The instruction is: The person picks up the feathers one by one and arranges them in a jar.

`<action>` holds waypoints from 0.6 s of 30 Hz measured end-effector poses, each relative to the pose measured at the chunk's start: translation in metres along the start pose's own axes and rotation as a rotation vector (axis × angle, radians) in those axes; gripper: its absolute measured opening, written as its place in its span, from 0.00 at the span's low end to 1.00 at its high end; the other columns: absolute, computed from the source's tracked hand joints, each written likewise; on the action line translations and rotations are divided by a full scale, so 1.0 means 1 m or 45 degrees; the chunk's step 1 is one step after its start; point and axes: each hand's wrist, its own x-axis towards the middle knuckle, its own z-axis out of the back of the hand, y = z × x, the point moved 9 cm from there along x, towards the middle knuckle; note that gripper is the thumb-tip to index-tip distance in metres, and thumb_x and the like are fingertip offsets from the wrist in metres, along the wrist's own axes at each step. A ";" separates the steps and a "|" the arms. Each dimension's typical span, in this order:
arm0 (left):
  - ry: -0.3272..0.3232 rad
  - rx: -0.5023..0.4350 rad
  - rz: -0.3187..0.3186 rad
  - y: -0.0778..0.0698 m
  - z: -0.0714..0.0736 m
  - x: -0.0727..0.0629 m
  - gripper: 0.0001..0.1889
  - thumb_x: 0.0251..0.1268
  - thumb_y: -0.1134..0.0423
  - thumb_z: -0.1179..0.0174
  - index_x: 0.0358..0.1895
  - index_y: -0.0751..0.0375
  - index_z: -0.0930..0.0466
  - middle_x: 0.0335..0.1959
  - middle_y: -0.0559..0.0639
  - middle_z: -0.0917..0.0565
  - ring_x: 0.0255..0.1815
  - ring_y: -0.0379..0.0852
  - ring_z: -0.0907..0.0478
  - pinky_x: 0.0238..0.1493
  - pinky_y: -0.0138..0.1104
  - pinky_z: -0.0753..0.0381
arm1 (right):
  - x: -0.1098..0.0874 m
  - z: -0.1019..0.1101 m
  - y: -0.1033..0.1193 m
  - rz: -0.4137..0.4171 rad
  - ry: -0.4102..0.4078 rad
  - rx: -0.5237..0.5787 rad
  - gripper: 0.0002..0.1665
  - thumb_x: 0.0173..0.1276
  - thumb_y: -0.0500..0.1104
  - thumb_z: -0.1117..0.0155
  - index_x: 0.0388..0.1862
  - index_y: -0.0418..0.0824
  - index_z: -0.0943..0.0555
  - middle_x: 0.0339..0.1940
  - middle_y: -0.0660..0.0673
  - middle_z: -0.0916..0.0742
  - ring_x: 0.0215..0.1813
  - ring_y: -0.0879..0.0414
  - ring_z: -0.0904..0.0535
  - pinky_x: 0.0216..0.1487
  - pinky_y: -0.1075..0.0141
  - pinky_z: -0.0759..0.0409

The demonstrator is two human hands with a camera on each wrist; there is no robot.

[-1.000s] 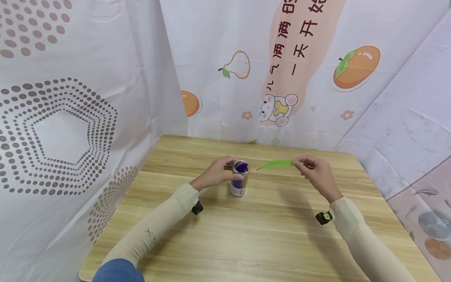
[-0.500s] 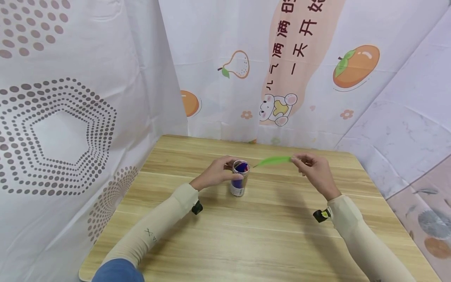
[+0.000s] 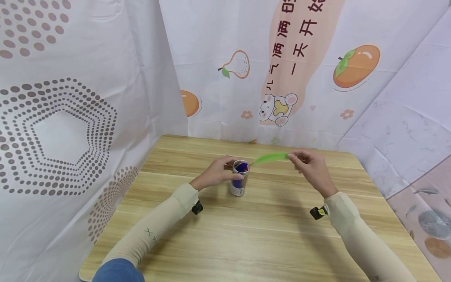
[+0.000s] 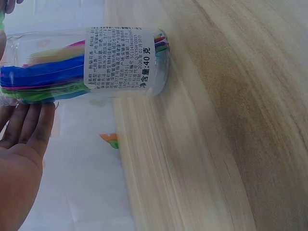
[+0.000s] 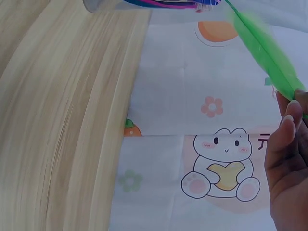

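A clear plastic jar [image 3: 237, 188] stands upright on the wooden table, its mouth uncovered. Inside are several colored feathers [image 4: 53, 71], blue, green and pink among them, and a printed white label [image 4: 119, 58] wraps its lower part. My left hand [image 3: 215, 172] holds the jar near its top, thumb on the near side and fingers behind. With thumb and fingertips my right hand [image 3: 312, 168] pinches one end of a bright green feather [image 5: 265, 55]. The feather lies nearly level, and its thin quill tip reaches the right side of the jar's rim; whether it touches is unclear.
The wooden table [image 3: 243, 243] extends around both forearms. White printed curtains [image 3: 211, 35] hang behind its far edge and along the left and right sides. A small black camera is worn on each wrist.
My right hand has moved left and slightly away from me, bringing the feather's quill tip from a gap beside the jar to its rim. The left hand and jar have stayed still.
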 end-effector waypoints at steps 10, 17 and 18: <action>-0.002 0.023 -0.028 0.000 0.000 0.001 0.29 0.63 0.48 0.26 0.66 0.49 0.21 0.53 0.42 0.18 0.52 0.41 0.20 0.62 0.36 0.21 | 0.011 -0.013 -0.023 0.047 0.023 -0.071 0.09 0.75 0.38 0.33 0.49 0.36 0.12 0.24 0.45 0.15 0.21 0.60 0.24 0.20 0.70 0.23; 0.000 0.023 -0.027 0.000 0.000 0.000 0.31 0.63 0.48 0.26 0.68 0.50 0.22 0.53 0.42 0.18 0.52 0.41 0.20 0.62 0.37 0.21 | 0.017 -0.027 -0.017 0.108 0.058 -0.135 0.11 0.75 0.45 0.33 0.50 0.42 0.11 0.24 0.48 0.15 0.21 0.57 0.24 0.18 0.69 0.26; -0.002 0.022 -0.026 0.000 0.001 0.000 0.31 0.63 0.48 0.26 0.68 0.50 0.22 0.53 0.42 0.18 0.52 0.41 0.20 0.62 0.37 0.21 | 0.019 -0.030 -0.015 0.118 0.062 -0.159 0.11 0.75 0.46 0.33 0.50 0.42 0.11 0.24 0.49 0.16 0.21 0.57 0.24 0.18 0.69 0.27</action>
